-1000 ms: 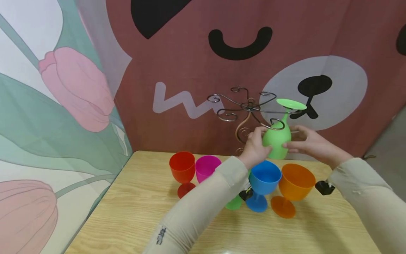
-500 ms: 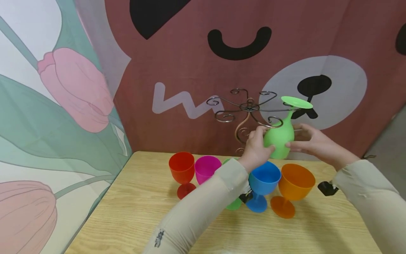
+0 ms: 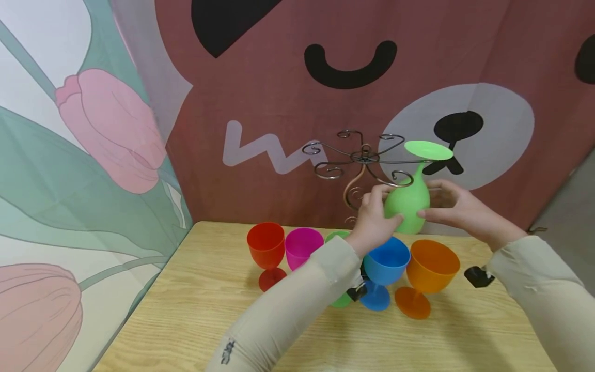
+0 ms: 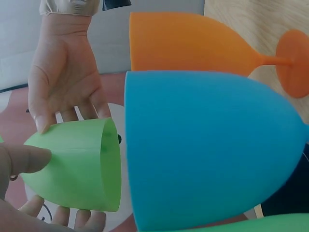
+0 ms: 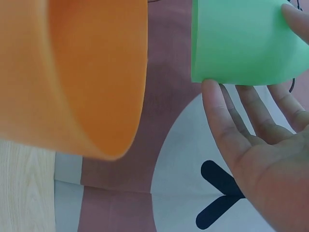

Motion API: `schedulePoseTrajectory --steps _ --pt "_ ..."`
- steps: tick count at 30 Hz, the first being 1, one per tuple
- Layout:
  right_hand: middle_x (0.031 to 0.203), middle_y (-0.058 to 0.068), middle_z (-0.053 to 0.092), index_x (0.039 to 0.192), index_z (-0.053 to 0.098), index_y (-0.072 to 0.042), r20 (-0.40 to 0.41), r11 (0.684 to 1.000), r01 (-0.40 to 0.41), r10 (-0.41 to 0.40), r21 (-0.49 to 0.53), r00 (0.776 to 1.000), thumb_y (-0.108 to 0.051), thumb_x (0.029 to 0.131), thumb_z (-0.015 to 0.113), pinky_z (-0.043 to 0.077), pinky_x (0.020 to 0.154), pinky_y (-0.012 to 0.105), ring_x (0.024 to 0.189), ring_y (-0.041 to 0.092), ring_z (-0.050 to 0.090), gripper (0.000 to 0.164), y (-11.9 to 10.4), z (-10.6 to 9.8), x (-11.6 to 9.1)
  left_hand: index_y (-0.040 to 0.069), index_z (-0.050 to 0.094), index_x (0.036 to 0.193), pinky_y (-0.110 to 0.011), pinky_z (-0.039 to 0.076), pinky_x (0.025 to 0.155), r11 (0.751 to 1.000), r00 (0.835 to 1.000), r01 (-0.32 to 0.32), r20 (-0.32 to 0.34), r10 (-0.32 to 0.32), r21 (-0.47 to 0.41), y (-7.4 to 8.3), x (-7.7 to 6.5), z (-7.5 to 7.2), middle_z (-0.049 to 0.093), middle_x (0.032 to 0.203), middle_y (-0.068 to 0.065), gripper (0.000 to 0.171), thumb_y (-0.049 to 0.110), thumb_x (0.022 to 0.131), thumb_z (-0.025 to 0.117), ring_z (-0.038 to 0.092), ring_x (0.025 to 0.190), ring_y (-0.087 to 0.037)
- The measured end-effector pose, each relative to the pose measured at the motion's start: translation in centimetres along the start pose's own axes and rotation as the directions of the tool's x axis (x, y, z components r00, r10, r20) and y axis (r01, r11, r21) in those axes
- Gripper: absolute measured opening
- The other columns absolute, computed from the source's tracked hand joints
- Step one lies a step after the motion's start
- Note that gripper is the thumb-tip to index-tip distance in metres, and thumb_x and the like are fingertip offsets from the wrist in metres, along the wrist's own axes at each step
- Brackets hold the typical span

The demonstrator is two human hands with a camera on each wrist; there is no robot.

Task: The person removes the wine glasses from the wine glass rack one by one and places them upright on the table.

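A light green goblet [image 3: 408, 204] is held upside down, its round foot uppermost beside the right-hand arm of a dark metal rack [image 3: 364, 156]. My left hand [image 3: 375, 221] grips the bowl from the left, thumb in front and fingers on the far side. From the right, my right hand [image 3: 457, 207] holds the same bowl between thumb and fingers. In the left wrist view the green bowl [image 4: 72, 164] lies between both hands. The right wrist view shows fingertips [image 5: 211, 92] of the right hand touching the bowl near its rim.
Upright on the wooden table [image 3: 186, 320] stand a red goblet [image 3: 266, 248], a pink goblet [image 3: 302, 245], a second green one partly behind the left sleeve, a blue goblet [image 3: 387, 261] and an orange goblet [image 3: 432, 266]. A printed cloth [image 3: 279, 93] hangs behind.
The held green goblet shifted slightly right and tilted, then came back a little left and more upright. Both hands kept hold of it. The standing goblets have not moved.
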State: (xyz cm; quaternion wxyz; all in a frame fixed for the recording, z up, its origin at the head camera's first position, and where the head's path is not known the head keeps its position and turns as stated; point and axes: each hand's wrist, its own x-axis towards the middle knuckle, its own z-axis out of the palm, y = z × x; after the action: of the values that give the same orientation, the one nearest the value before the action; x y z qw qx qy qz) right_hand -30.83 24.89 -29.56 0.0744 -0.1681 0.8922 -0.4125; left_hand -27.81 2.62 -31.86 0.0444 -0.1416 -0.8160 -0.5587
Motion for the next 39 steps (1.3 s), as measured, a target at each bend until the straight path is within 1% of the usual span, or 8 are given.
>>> schedulePoseTrajectory --steps 3,7,12,19,24,27,30,39 --pt "0.148 0.021 0.046 0.156 0.027 -0.011 -0.001 1.0 -0.002 0.002 0.017 1.0 -0.034 0.098 0.068 0.052 0.097 0.056 0.13 0.039 0.047 0.075 -0.1 0.2 0.1 0.021 0.045 0.138 -0.032 0.048 0.095 1.0 1.0 -0.012 0.001 0.012 -0.01 -0.2 -0.1 -0.2 0.046 0.132 -0.004 0.047 0.018 0.097 0.07 0.046 0.114 -0.015" --pt "0.151 0.023 0.043 0.157 0.025 -0.009 0.01 0.998 0.001 -0.001 0.062 1.0 -0.031 0.099 0.067 0.053 0.097 0.056 0.132 0.042 0.045 0.075 -0.1 0.6 0.3 0.019 0.043 0.138 -0.032 0.048 0.094 0.999 1.0 -0.024 0.004 0.024 -0.035 -0.6 -0.2 -0.5 0.046 0.133 -0.007 0.048 0.017 0.097 0.069 0.046 0.113 -0.015" --pt "0.153 0.024 0.039 0.156 0.026 -0.008 0.019 0.996 0.013 -0.015 0.089 1.0 -0.031 0.1 0.066 0.056 0.094 0.049 0.134 0.044 0.043 0.074 -0.2 1.1 0.4 0.019 0.04 0.141 -0.032 0.048 0.095 0.999 1.0 -0.008 0.012 0.008 -0.048 -1.1 -0.3 -0.6 0.044 0.134 -0.008 0.051 0.018 0.098 0.068 0.048 0.11 -0.015" --pt "0.153 0.025 0.037 0.157 0.024 -0.007 0.011 0.994 -0.005 0.004 0.111 1.0 -0.036 0.1 0.065 0.058 0.092 0.04 0.133 0.044 0.042 0.075 -0.5 1.2 0.5 0.019 0.037 0.145 -0.033 0.048 0.096 0.998 1.0 0.024 0.018 -0.023 -0.055 -0.7 -0.3 -0.7 0.044 0.133 -0.005 0.054 0.019 0.1 0.065 0.05 0.11 -0.017" --pt "0.153 0.024 0.037 0.157 0.024 -0.006 0.002 0.987 -0.029 0.029 0.156 1.0 -0.038 0.102 0.061 0.058 0.088 0.028 0.123 0.03 0.053 0.073 -0.7 1.3 0.9 0.018 0.036 0.143 -0.032 0.047 0.1 0.998 1.0 0.031 -0.003 -0.031 -0.059 -0.5 -0.3 -0.5 0.043 0.137 -0.004 0.052 0.018 0.1 0.065 0.05 0.115 -0.017" --pt "0.151 0.024 0.039 0.156 0.025 -0.005 -0.003 0.985 -0.031 0.032 0.168 0.999 -0.039 0.103 0.06 0.058 0.087 0.026 0.111 0.014 0.06 0.072 -0.8 1.3 0.9 0.018 0.036 0.142 -0.031 0.046 0.102 0.998 1.0 0.023 -0.006 -0.024 -0.064 -0.5 -0.2 -0.5 0.043 0.138 -0.003 0.051 0.017 0.1 0.065 0.048 0.119 -0.016" --pt "0.15 0.025 0.04 0.154 0.026 -0.004 -0.008 0.984 -0.021 0.023 0.176 1.0 -0.038 0.104 0.058 0.058 0.087 0.025 0.104 0.005 0.062 0.069 -0.8 1.4 0.9 0.017 0.037 0.142 -0.029 0.045 0.103 0.997 1.0 0.01 -0.005 -0.011 -0.072 -0.5 -0.1 -0.7 0.044 0.139 -0.003 0.051 0.016 0.1 0.064 0.047 0.119 -0.015" --pt "0.143 0.027 0.042 0.151 0.027 0.002 -0.018 0.984 -0.013 0.016 0.175 1.0 -0.04 0.107 0.048 0.057 0.085 0.022 0.098 0.006 0.067 0.064 -0.3 1.2 0.6 0.014 0.036 0.148 -0.029 0.045 0.105 0.996 0.998 -0.006 0.057 0.011 -0.084 -0.6 -0.2 -1.0 0.047 0.148 -0.004 0.051 0.021 0.103 0.06 0.051 0.121 -0.017"
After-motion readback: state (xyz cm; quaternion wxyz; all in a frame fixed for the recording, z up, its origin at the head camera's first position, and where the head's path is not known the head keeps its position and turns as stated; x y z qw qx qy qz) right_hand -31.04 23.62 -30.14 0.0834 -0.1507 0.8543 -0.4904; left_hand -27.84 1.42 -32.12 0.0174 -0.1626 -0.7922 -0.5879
